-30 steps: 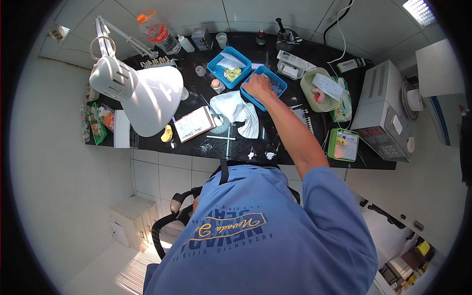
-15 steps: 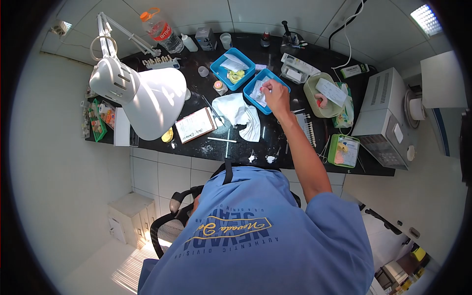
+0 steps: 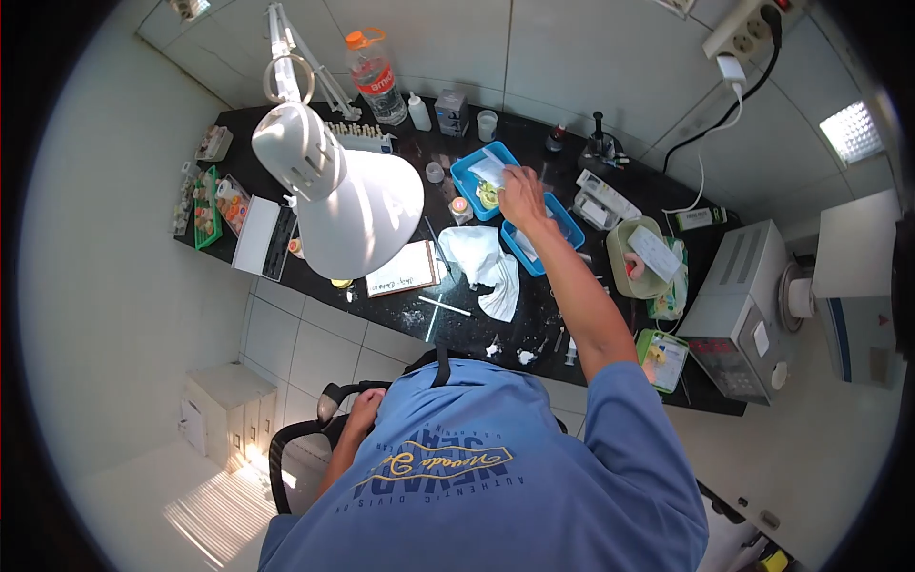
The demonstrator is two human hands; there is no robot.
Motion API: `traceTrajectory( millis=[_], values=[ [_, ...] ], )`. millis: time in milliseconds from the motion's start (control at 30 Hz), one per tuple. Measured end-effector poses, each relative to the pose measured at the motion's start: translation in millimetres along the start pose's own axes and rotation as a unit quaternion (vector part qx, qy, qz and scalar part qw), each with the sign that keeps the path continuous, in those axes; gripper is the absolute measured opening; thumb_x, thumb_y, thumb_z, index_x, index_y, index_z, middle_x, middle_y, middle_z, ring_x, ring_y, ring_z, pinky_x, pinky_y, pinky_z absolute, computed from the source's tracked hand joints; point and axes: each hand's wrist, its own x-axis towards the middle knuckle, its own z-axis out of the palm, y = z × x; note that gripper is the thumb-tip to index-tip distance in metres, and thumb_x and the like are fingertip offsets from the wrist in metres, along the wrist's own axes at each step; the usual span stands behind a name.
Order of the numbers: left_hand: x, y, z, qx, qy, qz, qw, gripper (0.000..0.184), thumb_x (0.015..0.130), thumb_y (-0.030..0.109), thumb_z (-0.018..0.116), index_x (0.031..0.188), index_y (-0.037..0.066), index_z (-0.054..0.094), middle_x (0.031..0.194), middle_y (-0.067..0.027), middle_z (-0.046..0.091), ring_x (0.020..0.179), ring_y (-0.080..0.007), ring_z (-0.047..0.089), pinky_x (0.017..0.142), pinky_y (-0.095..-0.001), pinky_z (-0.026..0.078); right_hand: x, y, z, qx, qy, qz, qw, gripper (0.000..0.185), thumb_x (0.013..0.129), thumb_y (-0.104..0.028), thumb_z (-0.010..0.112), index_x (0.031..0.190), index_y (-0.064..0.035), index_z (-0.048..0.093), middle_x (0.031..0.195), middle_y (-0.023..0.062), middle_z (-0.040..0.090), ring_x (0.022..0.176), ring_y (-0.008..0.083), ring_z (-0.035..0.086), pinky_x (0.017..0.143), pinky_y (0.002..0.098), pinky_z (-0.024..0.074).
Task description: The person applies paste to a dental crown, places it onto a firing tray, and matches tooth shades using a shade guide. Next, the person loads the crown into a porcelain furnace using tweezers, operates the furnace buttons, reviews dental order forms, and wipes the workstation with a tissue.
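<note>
My right hand (image 3: 521,197) is over the inner edges of two blue trays, its fingers curled down and pressed together. Whatever may be between them is hidden. The left blue tray (image 3: 460,175) holds a white packet (image 3: 488,169) and a yellow-green piece (image 3: 487,195), close beside my fingertips. Clear packets lie in the right blue tray (image 3: 573,232), partly under my wrist. Low beside the chair's armrest (image 3: 329,404) rests my left hand (image 3: 365,408), against my shirt; its fingers are too small to make out. A white cloth (image 3: 472,250) lies in front of the trays.
A white lamp (image 3: 362,214) hangs over the desk's left side, near a clipboard (image 3: 405,269) and a large bottle (image 3: 377,84). To the right are a pale green basket (image 3: 624,272), a small green tray (image 3: 662,360) and a grey machine (image 3: 739,310).
My right hand has moved from the right blue tray toward the left one. My left hand has come into view by the armrest. The view has turned and shifted.
</note>
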Motion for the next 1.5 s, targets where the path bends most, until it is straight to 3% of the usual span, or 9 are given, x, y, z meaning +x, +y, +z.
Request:
traceTrajectory(
  millis=[300, 400, 500, 600, 767, 1033, 1200, 1333, 1500],
  values=[
    [-49.4, 240.6, 32.3, -0.155, -0.18, 0.226, 0.945, 0.037, 0.1, 0.021, 0.051, 0.129, -0.001, 0.051, 0.114, -0.0125, 0.064, 0.104, -0.0164, 0.061, 0.091, -0.0279, 0.048, -82.8, -56.7, -120.6, 0.319, 0.168, 0.114, 0.926, 0.026, 0.088, -0.003, 0.058, 0.113, 0.0023, 0.066, 0.117, 0.017, 0.064, 0.103, 0.03, 0.064, 0.088, 0.0327, 0.05],
    [-39.1, 290.9, 73.6, -0.205, -0.201, 0.244, 0.926, 0.06, 0.098, 0.026, 0.055, 0.145, 0.002, 0.028, 0.134, -0.0156, 0.05, 0.114, -0.0211, 0.057, 0.092, -0.0301, 0.048, -124.9, -93.5, -155.0, 0.45, 0.176, 0.151, 0.862, 0.026, 0.09, -0.003, 0.057, 0.114, 0.0004, 0.067, 0.114, 0.0161, 0.065, 0.104, 0.0236, 0.064, 0.087, 0.0314, 0.0501],
    [-39.0, 317.9, 94.6, -0.27, -0.221, 0.232, 0.908, 0.105, 0.081, 0.038, 0.077, 0.149, -0.002, 0.008, 0.141, -0.0245, 0.037, 0.12, -0.0281, 0.051, 0.096, -0.0349, 0.047, -155.6, -114.9, -180.5, 0.379, 0.191, 0.101, 0.9, 0.024, 0.091, -0.002, 0.057, 0.113, 0.0006, 0.067, 0.114, 0.016, 0.065, 0.103, 0.0215, 0.063, 0.086, 0.0319, 0.0508],
    [-41.3, 321.6, 107.1, -0.28, -0.246, 0.312, 0.874, 0.104, 0.082, 0.034, 0.076, 0.149, -0.002, 0.006, 0.141, -0.0245, 0.037, 0.12, -0.0286, 0.051, 0.096, -0.034, 0.047, -174.5, -131.0, -197.8, 0.361, 0.196, 0.1, 0.906, 0.025, 0.09, -0.001, 0.058, 0.113, 0.0006, 0.067, 0.116, 0.0156, 0.064, 0.102, 0.0211, 0.064, 0.086, 0.0312, 0.0504],
    [-64.7, 327.3, 105.6, -0.321, -0.27, 0.306, 0.855, 0.043, 0.104, 0.024, 0.038, 0.139, -0.001, 0.04, 0.128, -0.013, 0.055, 0.112, -0.0153, 0.057, 0.096, -0.0321, 0.049, -191.8, -137.2, -207.8, 0.38, 0.214, 0.122, 0.892, 0.026, 0.089, 0.001, 0.059, 0.114, 0.0011, 0.067, 0.116, 0.0161, 0.063, 0.099, 0.0157, 0.063, 0.076, 0.024, 0.0524],
    [-73.8, 335.1, 93.8, -0.323, -0.304, 0.269, 0.855, 0.054, 0.101, 0.037, 0.044, 0.139, -0.002, 0.04, 0.134, -0.0166, 0.051, 0.118, -0.0215, 0.054, 0.1, -0.036, 0.045, -198.2, -136.3, -217.5, 0.329, 0.238, 0.124, 0.906, 0.026, 0.088, 0.0, 0.061, 0.113, 0.0016, 0.067, 0.114, 0.0165, 0.064, 0.099, 0.0198, 0.065, 0.08, 0.0286, 0.0537],
    [-92.4, 334.1, 94.2, -0.213, -0.237, 0.412, 0.854, 0.068, 0.093, 0.044, 0.059, 0.14, -0.002, 0.037, 0.13, -0.0179, 0.052, 0.126, -0.0229, 0.048, 0.099, -0.0346, 0.046, -194.8, -136.9, -223.6, 0.174, 0.232, 0.043, 0.956, 0.027, 0.085, 0.001, 0.062, 0.112, 0.0019, 0.067, 0.114, 0.0151, 0.066, 0.101, 0.0235, 0.065, 0.083, 0.0307, 0.0529],
    [-82.4, 329.6, 99.7, -0.116, -0.226, 0.271, 0.928, 0.054, 0.093, 0.029, 0.063, 0.132, -0.004, 0.043, 0.122, -0.0154, 0.057, 0.112, -0.021, 0.058, 0.091, -0.0325, 0.05, -197.8, -139.3, -223.8, 0.214, 0.215, 0.036, 0.952, 0.027, 0.085, 0.001, 0.062, 0.111, 0.0017, 0.068, 0.114, 0.0139, 0.066, 0.102, 0.0224, 0.065, 0.083, 0.0306, 0.0527],
    [-84.6, 325.9, 100.4, -0.335, -0.245, 0.246, 0.876, 0.038, 0.098, 0.015, 0.051, 0.13, -0.003, 0.043, 0.119, -0.0161, 0.059, 0.106, -0.0214, 0.062, 0.093, -0.0374, 0.053, -206.3, -134.3, -226.3, 0.388, 0.227, 0.14, 0.882, 0.026, 0.09, -0.001, 0.058, 0.115, 0.0026, 0.065, 0.119, 0.0181, 0.06, 0.104, 0.0204, 0.062, 0.083, 0.0299, 0.0541]
  ],
)
